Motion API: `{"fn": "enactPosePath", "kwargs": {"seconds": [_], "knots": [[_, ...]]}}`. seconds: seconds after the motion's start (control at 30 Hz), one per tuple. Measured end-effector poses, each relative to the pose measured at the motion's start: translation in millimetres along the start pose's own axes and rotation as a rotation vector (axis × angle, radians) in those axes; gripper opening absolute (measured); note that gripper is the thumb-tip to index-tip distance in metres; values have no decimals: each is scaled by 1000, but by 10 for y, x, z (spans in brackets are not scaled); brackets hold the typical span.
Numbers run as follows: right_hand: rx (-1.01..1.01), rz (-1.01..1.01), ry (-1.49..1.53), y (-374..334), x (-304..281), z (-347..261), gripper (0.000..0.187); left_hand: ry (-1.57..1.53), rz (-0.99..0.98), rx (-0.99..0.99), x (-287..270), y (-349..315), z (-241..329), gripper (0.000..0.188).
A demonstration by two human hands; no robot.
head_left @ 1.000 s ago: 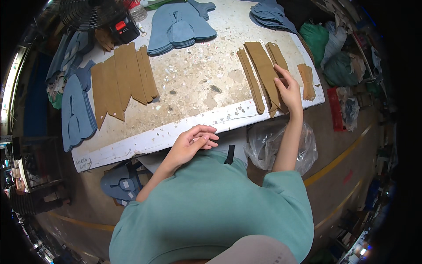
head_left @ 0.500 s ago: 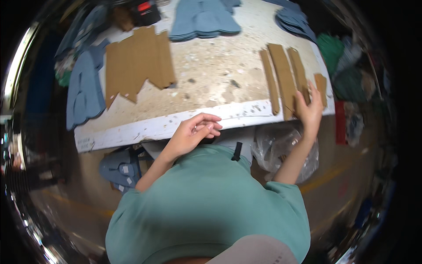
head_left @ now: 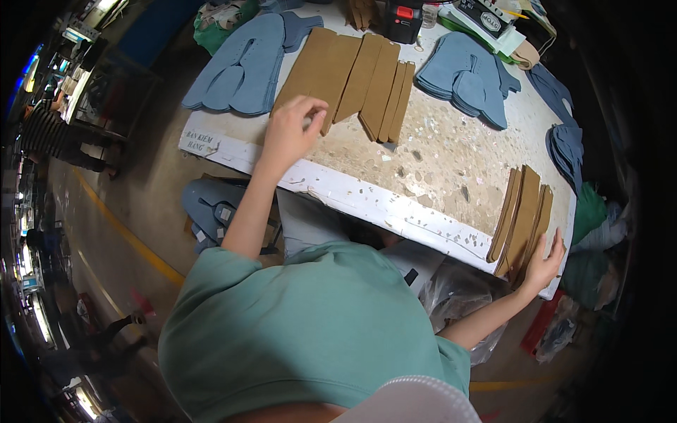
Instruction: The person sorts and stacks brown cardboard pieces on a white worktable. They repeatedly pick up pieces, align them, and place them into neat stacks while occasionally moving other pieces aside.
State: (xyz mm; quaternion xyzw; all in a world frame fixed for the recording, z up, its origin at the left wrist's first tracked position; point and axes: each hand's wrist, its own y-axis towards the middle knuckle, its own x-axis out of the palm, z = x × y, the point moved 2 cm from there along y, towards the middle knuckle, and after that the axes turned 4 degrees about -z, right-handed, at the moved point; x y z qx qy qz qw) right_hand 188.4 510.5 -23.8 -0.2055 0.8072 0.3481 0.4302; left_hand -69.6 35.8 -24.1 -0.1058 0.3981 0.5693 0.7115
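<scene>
My left hand (head_left: 290,135) hovers over the lower left corner of a broad stack of brown flat pieces (head_left: 317,67); its fingers are loosely bent and I make out nothing held in them. Narrower brown strips (head_left: 377,84) with pointed lower ends lie against that stack's right side. At the table's right front corner my right hand (head_left: 543,268) rests beside several brown strips (head_left: 523,218), fingers spread and touching the outermost one. Whatever lies under the right palm is hidden.
Grey-blue cut pieces lie in stacks at the left (head_left: 236,70), back middle (head_left: 469,81) and right edge (head_left: 566,151) of the table (head_left: 444,176). A black box with a red patch (head_left: 403,21) stands at the back. Clear plastic bags (head_left: 458,296) hang below the front edge.
The view has swung toward the left. My left hand has gone from the table's front edge to the broad brown stack. My right hand stays by the strips, slightly lower along them.
</scene>
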Motion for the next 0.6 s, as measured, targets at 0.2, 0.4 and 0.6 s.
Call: {"fn": "enactPosePath", "kwargs": {"seconds": [0.2, 0.4, 0.6], "knots": [[-391, -194, 487, -62, 239, -1800, 26, 587, 87, -125, -235, 425, -459, 28], [-840, -579, 715, -498, 1153, -3555, 21, 678, -3, -239, -156, 509, -548, 31], [-927, -575, 397, -772, 1782, -4115, 38, 422, 33, -244, -154, 585, -745, 44]]}}
